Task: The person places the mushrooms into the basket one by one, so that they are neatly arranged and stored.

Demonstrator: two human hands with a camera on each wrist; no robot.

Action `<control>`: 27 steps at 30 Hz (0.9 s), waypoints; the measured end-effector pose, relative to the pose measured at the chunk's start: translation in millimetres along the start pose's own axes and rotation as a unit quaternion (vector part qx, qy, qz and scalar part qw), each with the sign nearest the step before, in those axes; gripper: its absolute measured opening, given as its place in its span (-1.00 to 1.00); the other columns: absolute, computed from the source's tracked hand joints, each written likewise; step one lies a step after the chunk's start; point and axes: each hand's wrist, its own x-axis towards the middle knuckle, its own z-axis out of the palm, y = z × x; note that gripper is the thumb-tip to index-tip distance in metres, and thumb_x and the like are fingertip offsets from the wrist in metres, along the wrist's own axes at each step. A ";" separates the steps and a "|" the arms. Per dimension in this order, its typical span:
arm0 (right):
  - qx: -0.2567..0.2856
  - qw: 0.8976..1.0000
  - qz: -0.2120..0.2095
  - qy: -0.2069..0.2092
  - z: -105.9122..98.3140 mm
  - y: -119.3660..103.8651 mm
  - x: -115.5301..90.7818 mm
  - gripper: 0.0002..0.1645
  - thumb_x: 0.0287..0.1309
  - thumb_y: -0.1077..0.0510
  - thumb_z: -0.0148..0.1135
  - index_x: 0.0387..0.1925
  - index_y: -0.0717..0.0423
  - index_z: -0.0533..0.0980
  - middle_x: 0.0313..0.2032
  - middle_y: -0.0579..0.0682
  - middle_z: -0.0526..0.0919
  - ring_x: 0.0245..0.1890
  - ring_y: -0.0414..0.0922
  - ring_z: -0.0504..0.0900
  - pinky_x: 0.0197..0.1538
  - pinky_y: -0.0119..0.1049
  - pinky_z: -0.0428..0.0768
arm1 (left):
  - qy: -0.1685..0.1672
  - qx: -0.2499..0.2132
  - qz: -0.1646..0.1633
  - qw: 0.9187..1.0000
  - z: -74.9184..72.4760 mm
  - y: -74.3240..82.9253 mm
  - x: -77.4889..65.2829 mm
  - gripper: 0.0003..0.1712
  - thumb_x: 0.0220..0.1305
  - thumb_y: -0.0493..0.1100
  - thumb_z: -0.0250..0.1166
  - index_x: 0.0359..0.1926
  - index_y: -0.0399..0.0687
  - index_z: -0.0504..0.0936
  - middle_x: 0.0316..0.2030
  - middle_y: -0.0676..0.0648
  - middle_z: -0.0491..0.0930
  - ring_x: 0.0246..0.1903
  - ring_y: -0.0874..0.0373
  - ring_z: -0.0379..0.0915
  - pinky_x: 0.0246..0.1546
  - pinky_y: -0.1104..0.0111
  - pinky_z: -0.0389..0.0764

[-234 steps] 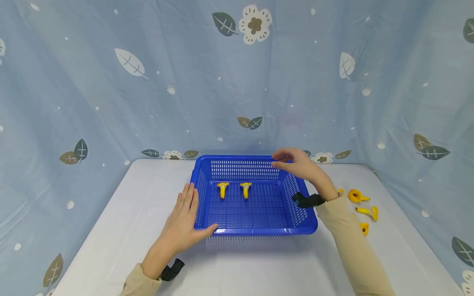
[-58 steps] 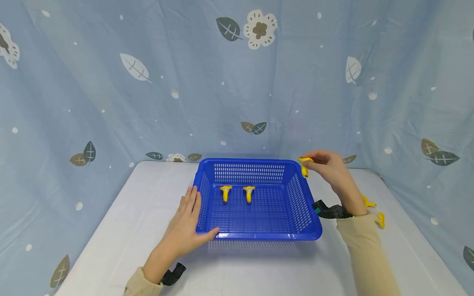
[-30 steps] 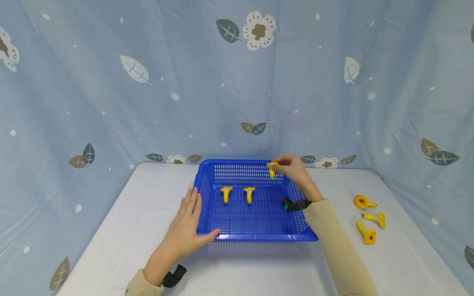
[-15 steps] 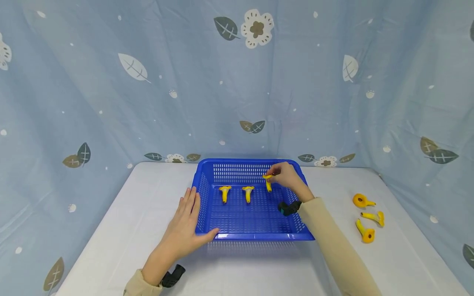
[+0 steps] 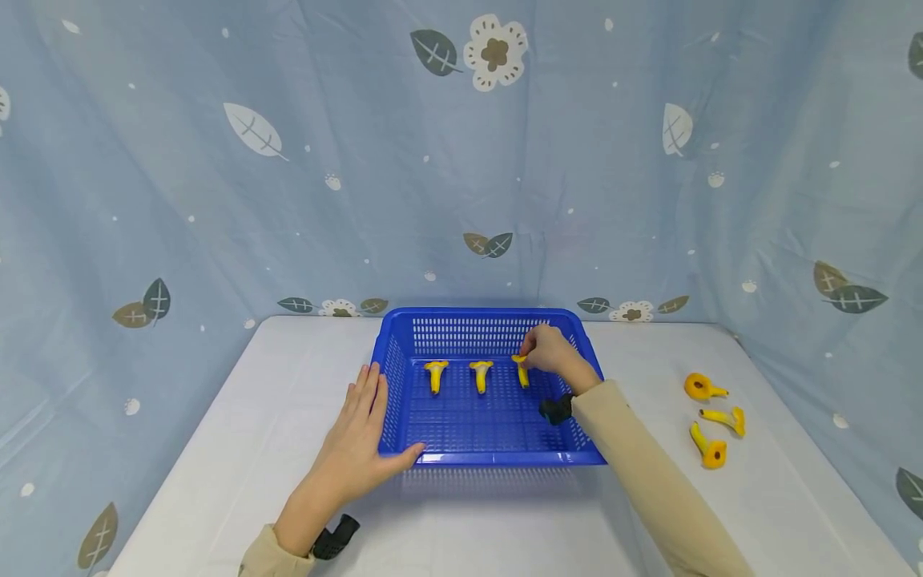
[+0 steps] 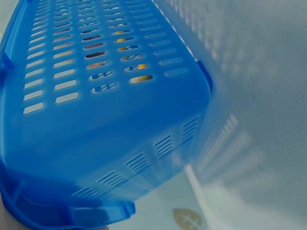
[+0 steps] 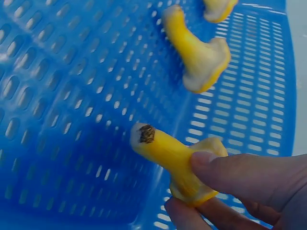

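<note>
My right hand [image 5: 551,350] pinches a yellow chanterelle mushroom [image 5: 522,377] inside the blue basket [image 5: 497,459], toward its back right. In the right wrist view the thumb lies across that mushroom near its cap, fingers beneath, and the brown-tipped stem points away from the hand. Two more chanterelles, the left one [image 5: 436,377] and the middle one [image 5: 481,377], lie in the basket in a row with it, caps to the back. My left hand [image 5: 355,445] rests with straight fingers on the basket's left rim, thumb on the front rim. The left wrist view shows the basket's outer wall [image 6: 96,129].
Right of the basket, three chanterelles lie on the white table: a back one [image 5: 703,387], a middle one [image 5: 724,419] and a front one [image 5: 710,450]. A blue patterned curtain [image 5: 562,160] hangs behind and at both sides.
My right hand has brought a third chanterelle from the right over the basket rim and lowered it beside the other two. The left hand has stayed on the basket.
</note>
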 end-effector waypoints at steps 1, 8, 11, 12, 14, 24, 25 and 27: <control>-0.004 1.000 0.001 -0.002 0.5 0.1 0.1 -0.90 -0.03 0.41 0.42 -0.45 0.26 0.63 -0.38 0.08 0.68 -0.34 -0.02 0.61 -0.20 -0.12 0.64 | 0.000 0.000 0.000 1.000 -0.1 -0.1 0.0 0.34 0.10 0.44 0.29 0.50 -0.45 -0.05 0.53 -0.36 -0.25 0.53 -0.14 -0.49 0.48 -0.04 -0.16; -0.027 0.999 0.004 -0.023 4.3 -0.3 0.1 -0.88 -0.03 0.43 0.39 -0.47 0.26 0.57 -0.41 0.08 0.64 -0.39 -0.03 0.58 -0.26 -0.16 0.64 | -0.004 0.003 -0.003 1.000 0.5 -1.4 0.4 0.34 0.10 0.46 0.27 0.51 -0.42 -0.06 0.54 -0.33 -0.27 0.53 -0.11 -0.51 0.48 -0.06 -0.13; -0.033 0.999 0.005 -0.034 6.0 -0.9 -0.3 -0.89 -0.02 0.43 0.37 -0.44 0.28 0.57 -0.41 0.07 0.63 -0.40 -0.03 0.58 -0.31 -0.19 0.62 | -0.008 0.003 -0.005 1.000 0.5 -1.6 0.6 0.34 0.11 0.47 0.26 0.51 -0.41 -0.07 0.54 -0.33 -0.28 0.53 -0.10 -0.53 0.48 -0.06 -0.14; -0.035 0.999 0.008 -0.036 6.6 -0.9 -0.4 -0.89 -0.01 0.43 0.36 -0.43 0.29 0.57 -0.41 0.07 0.62 -0.40 -0.03 0.58 -0.31 -0.19 0.62 | -0.009 0.003 -0.006 1.000 0.3 -1.5 0.6 0.34 0.11 0.47 0.26 0.51 -0.41 -0.07 0.54 -0.33 -0.28 0.53 -0.10 -0.53 0.48 -0.06 -0.14; -0.038 0.998 0.015 -0.038 7.9 -0.9 -0.5 -0.88 0.00 0.43 0.36 -0.40 0.28 0.57 -0.39 0.08 0.61 -0.39 -0.03 0.57 -0.31 -0.21 0.61 | -0.010 0.002 -0.007 1.000 0.0 -1.2 0.6 0.35 0.11 0.47 0.26 0.51 -0.41 -0.07 0.54 -0.33 -0.28 0.53 -0.10 -0.53 0.48 -0.06 -0.14; -0.071 0.997 0.021 -0.030 10.4 -0.3 0.3 -0.85 0.05 0.40 0.36 -0.28 0.28 0.60 -0.24 0.15 0.64 -0.28 0.01 0.58 -0.26 -0.19 0.62 | -0.009 0.001 -0.002 1.000 -0.7 -0.7 1.2 0.33 0.11 0.45 0.27 0.51 -0.43 -0.06 0.54 -0.34 -0.28 0.53 -0.12 -0.51 0.48 -0.06 -0.15; -0.071 0.997 0.022 -0.030 10.2 -0.5 0.5 -0.85 0.05 0.40 0.36 -0.28 0.28 0.61 -0.23 0.15 0.64 -0.27 0.01 0.59 -0.24 -0.17 0.63 | -0.009 0.002 -0.002 1.000 -0.7 -0.8 1.2 0.33 0.11 0.45 0.27 0.51 -0.43 -0.06 0.54 -0.34 -0.28 0.53 -0.12 -0.52 0.48 -0.05 -0.15; -0.074 0.997 0.021 -0.029 10.1 -0.7 0.8 -0.85 0.04 0.40 0.36 -0.29 0.27 0.61 -0.22 0.16 0.64 -0.26 0.02 0.59 -0.22 -0.16 0.63 | -0.010 0.003 -0.002 1.000 -0.4 -1.4 1.5 0.34 0.11 0.46 0.26 0.51 -0.43 -0.07 0.54 -0.34 -0.28 0.53 -0.11 -0.52 0.48 -0.04 -0.16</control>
